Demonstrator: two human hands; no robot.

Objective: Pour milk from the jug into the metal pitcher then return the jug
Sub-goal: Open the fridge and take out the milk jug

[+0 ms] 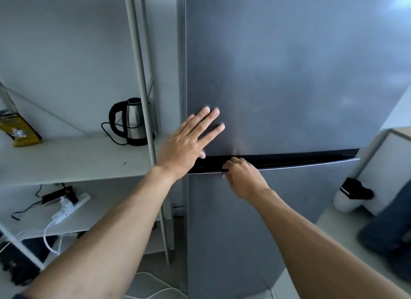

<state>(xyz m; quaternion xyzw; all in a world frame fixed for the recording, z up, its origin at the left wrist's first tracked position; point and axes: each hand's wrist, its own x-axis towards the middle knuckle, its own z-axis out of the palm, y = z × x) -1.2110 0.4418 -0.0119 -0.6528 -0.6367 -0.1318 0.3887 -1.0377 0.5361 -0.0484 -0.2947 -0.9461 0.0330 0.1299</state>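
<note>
A tall grey fridge fills the middle and right of the head view, its upper door (289, 76) above a dark handle gap (289, 159) and its lower door (278, 209) below. My left hand (189, 140) lies flat with straight fingers against the upper door near its left edge. My right hand (242, 176) has its fingers curled into the gap over the top edge of the lower door. Neither the milk jug nor the metal pitcher is in view.
Left of the fridge stands a white shelf unit (66, 160) with an electric kettle (131, 123) and a yellow packet (20, 129). A power strip (69, 205) with cables lies on the lower shelf. At right, a counter (333, 227) holds a white cup (347, 196) and a dark appliance (391, 227).
</note>
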